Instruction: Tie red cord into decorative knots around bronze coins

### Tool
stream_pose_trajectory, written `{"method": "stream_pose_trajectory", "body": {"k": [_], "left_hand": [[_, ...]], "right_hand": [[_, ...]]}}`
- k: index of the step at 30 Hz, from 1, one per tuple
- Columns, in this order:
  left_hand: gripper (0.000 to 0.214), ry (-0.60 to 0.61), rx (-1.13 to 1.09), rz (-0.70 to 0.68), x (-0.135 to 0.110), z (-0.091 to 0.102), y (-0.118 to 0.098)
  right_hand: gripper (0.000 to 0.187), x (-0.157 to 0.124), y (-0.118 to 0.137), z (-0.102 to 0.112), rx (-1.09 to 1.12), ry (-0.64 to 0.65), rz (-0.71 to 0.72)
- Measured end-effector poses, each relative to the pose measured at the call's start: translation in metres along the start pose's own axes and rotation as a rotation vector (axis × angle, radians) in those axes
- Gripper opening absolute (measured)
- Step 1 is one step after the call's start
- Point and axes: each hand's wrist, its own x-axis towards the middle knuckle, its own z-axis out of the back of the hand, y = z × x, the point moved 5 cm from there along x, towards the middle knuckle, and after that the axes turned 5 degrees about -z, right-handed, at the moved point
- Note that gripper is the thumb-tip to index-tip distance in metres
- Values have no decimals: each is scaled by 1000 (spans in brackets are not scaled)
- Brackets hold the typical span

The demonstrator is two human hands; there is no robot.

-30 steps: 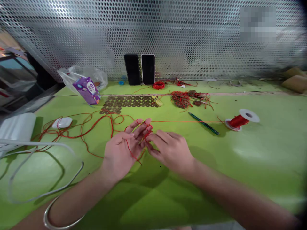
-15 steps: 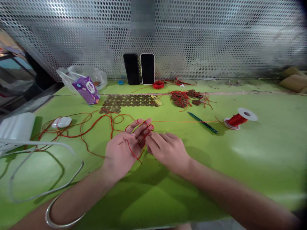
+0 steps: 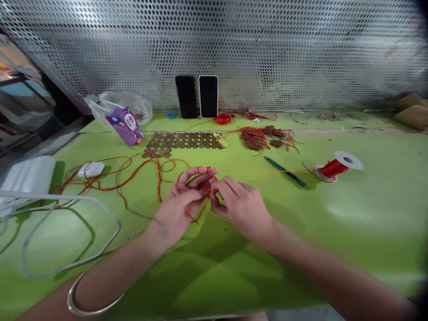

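Observation:
Red cord (image 3: pixel 189 215) loops around the fingers of my left hand (image 3: pixel 180 207), whose thumb presses in against the strands. My right hand (image 3: pixel 239 207) meets it at the fingertips, pinching the cord beside a small red tangle or knot; its exact form is too small to make out. From my fingers a thin taut strand runs right to a white spool (image 3: pixel 347 160) wound with red thread (image 3: pixel 331 168). Loose ends dangle below the left hand. More red cord (image 3: pixel 140 165) lies in curves over the table to the left.
Rows of round coins with holes (image 3: pixel 187 140) lie behind my hands, a yellow item (image 3: pixel 220 140) at their end. Nearby are corded coins (image 3: pixel 254 139), a green pen (image 3: pixel 286 171), two phones (image 3: pixel 208 96), a purple box (image 3: pixel 124 125), a white case (image 3: pixel 91 169) and a grey cable (image 3: pixel 75 265).
My left thumb has closed in toward the fingertips. The right hand has risen slightly and its fingers now pinch the cord nearer the left fingers. The view has shifted a little.

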Motion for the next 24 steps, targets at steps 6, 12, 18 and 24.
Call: {"method": "stream_pose_trajectory", "body": {"k": [6, 12, 18, 24], "left_hand": [[30, 29, 74, -41, 1, 0, 2], [29, 9, 125, -35, 3, 5, 3], [23, -26, 108, -17, 4, 5, 2], [27, 23, 40, -41, 3, 3, -1]], "right_hand": [[12, 2, -11, -1, 134, 109, -176], [5, 3, -25, -2, 255, 216, -287], [10, 5, -33, -3, 431, 217, -327], [25, 1, -27, -10, 560, 199, -310]]}}
